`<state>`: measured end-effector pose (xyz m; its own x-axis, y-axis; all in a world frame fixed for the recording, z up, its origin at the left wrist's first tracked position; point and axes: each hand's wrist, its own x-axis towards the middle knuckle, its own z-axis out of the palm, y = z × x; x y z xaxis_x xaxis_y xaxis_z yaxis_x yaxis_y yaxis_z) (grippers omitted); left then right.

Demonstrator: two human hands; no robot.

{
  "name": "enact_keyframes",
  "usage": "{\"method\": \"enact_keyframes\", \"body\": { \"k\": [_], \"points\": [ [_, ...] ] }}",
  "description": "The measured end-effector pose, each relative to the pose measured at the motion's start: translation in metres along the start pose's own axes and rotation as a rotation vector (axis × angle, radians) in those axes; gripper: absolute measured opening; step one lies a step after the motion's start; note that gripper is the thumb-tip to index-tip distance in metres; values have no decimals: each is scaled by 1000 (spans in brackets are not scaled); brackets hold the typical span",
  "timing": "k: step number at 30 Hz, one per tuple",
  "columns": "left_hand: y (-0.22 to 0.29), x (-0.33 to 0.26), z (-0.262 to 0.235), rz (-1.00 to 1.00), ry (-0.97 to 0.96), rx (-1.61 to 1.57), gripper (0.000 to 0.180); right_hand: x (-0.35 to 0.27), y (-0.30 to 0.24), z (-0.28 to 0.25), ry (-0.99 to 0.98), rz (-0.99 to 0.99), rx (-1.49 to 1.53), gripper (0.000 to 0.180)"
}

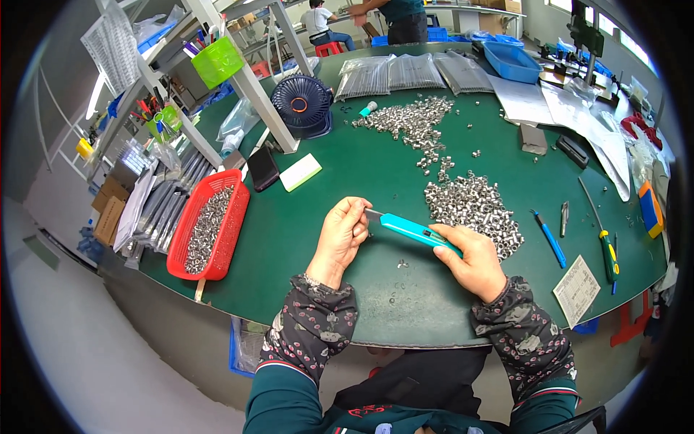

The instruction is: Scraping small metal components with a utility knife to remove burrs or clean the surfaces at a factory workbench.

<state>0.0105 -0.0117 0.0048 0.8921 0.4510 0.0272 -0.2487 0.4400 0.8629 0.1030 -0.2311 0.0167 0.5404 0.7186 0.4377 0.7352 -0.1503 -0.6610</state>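
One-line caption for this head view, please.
Right hand holds a teal utility knife toward something pinched in the left hand, beside piled small metal sleeves on green table.

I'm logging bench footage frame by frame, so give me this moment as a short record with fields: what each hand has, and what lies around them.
Left hand: fingers pinched at the blade tip of the knife; any small part between them is too small to tell.
Right hand: grips the handle of a turquoise utility knife.
Work surface: green table.
Right of the hands: pile of small metal sleeves.
Left of the hands: red basket holding more metal parts.
Further back: dark small fan, black phone.
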Motion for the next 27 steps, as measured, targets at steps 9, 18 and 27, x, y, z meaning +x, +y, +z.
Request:
{"method": "enact_keyframes", "body": {
  "k": [9,18,27],
  "points": [
    [-2,3,0,-6,46,68,19,-1,-3,0,103,-99,-180,29],
    [2,-2,3,-74,86,36,29,1,-8,-2,269,-210,-270,41],
    [3,1,3,-64,100,-11,27,2,-5,-4,276,-180,-339,40]
  ]
}}
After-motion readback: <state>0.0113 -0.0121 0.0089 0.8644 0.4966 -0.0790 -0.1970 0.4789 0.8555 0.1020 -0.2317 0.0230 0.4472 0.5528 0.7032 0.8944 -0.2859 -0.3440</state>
